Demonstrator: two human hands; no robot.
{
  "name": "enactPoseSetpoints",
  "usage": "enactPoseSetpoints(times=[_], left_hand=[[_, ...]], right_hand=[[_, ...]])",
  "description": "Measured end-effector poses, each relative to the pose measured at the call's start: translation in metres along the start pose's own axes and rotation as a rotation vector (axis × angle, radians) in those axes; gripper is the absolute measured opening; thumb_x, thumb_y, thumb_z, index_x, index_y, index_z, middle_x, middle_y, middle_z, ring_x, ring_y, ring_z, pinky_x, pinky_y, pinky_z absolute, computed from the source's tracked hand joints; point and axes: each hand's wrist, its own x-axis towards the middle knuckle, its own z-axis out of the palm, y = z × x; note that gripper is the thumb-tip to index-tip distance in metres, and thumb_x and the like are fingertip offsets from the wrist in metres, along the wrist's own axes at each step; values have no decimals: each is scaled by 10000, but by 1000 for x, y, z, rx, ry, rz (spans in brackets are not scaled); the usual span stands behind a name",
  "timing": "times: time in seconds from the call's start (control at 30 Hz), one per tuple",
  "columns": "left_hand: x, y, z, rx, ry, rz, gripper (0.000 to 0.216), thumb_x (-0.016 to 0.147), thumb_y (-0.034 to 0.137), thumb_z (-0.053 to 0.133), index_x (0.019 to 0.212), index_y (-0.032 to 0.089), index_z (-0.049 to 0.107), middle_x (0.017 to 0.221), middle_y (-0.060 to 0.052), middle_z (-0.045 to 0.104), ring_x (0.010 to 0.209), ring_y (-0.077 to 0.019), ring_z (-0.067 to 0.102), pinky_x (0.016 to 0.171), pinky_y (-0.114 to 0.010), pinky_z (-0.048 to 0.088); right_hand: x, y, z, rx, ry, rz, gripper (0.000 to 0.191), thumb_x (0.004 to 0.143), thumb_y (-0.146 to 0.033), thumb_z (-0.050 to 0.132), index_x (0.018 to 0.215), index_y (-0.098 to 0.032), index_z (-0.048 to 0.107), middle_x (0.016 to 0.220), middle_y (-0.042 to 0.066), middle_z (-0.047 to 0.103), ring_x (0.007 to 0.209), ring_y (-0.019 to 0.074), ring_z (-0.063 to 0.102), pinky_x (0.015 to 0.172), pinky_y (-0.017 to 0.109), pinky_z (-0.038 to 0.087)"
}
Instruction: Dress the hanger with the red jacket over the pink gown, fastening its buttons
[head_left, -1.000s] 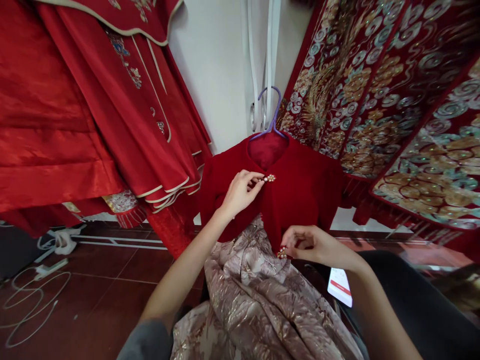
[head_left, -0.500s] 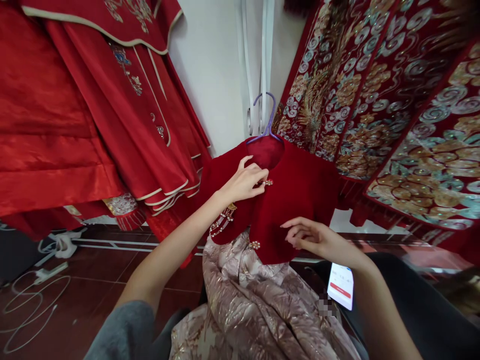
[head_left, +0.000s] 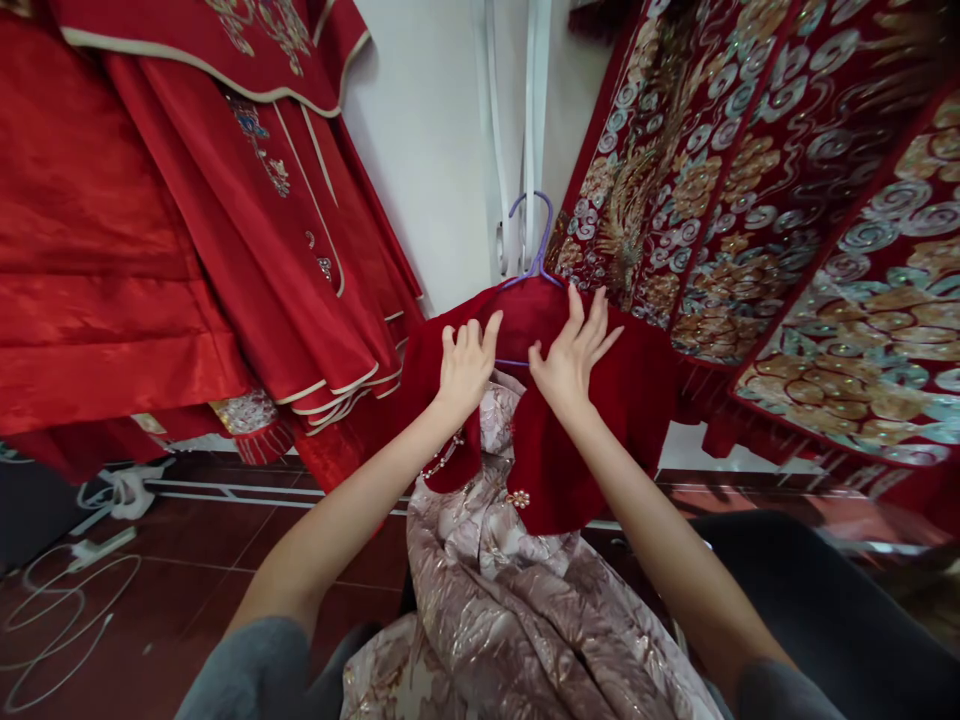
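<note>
White wall [head_left: 427, 150] hung with red embroidered robes [head_left: 225, 230], purple hanger [head_left: 534, 235] carrying a red velvet jacket [head_left: 600, 400] over a brocade skirt [head_left: 487, 600], left hand [head_left: 465, 365] and right hand [head_left: 570, 355] gripping the jacket's front edges at the collar, fingers fanned

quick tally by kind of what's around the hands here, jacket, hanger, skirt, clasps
red velvet jacket: 1
purple hanger: 1
beige brocade skirt: 1
pearl clasp in view on the jacket: 1
hands on the jacket's front edges, left hand and right hand: 2
total: 6
</note>
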Motion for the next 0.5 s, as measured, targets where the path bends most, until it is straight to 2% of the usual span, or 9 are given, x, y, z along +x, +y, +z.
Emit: enactPoseSetpoints(times=[0.07, 0.17, 0.27, 0.33, 0.4, 0.5], left_hand=[[-5, -9, 3, -9, 47, -41, 600, 867, 39, 332, 1453, 169, 339, 1278, -191, 517, 1213, -321, 502, 1097, -591, 226], [-10, -24, 8, -87, 136, -84, 572, 873, 45, 339, 1423, 195, 379, 1347, -177, 460, 1295, -303, 428, 1134, -589, 164], [-13, -35, 13, -164, 267, -183, 568, 852, 50, 363, 1406, 176, 367, 1384, -176, 400, 1361, -290, 334, 1161, -581, 105], [-16, -41, 14, -208, 343, -256, 603, 811, 42, 398, 1404, 136, 334, 1397, -193, 354, 1377, -292, 297, 1164, -552, 154], [-20, -46, 12, -238, 363, -305, 639, 759, 24, 427, 1386, 114, 338, 1386, -204, 348, 1363, -296, 316, 1141, -503, 252], [-23, -59, 6, -255, 273, -376, 606, 708, 0, 427, 1297, 142, 441, 1298, -181, 460, 1241, -293, 469, 1028, -439, 399]], right_hand=[[-3, 14, -3, -18, -11, 12, 762, 777, -207, 469, 1475, -174, 166, 1555, 191, 143, 1437, 366, 135, 1085, 692, 94], [-6, 45, -22, -25, -18, 37, 738, 737, -162, 495, 1438, -170, 265, 1498, 174, 299, 1414, 344, 210, 1110, 666, 102], [-7, 75, -44, -12, -53, 23, 700, 719, -132, 506, 1399, -164, 344, 1434, 163, 392, 1363, 313, 321, 1124, 588, 213], [-8, 90, -54, -3, -72, 34, 690, 708, -110, 500, 1385, -162, 376, 1416, 167, 403, 1338, 303, 360, 1095, 528, 308], [-9, 102, -61, -2, -82, 57, 677, 694, -90, 492, 1362, -164, 415, 1376, 171, 436, 1302, 301, 404, 1052, 488, 371], [-2, 117, -66, 9, -73, 63, 652, 665, -63, 483, 1308, -169, 481, 1280, 153, 531, 1200, 286, 497, 1009, 443, 406]])
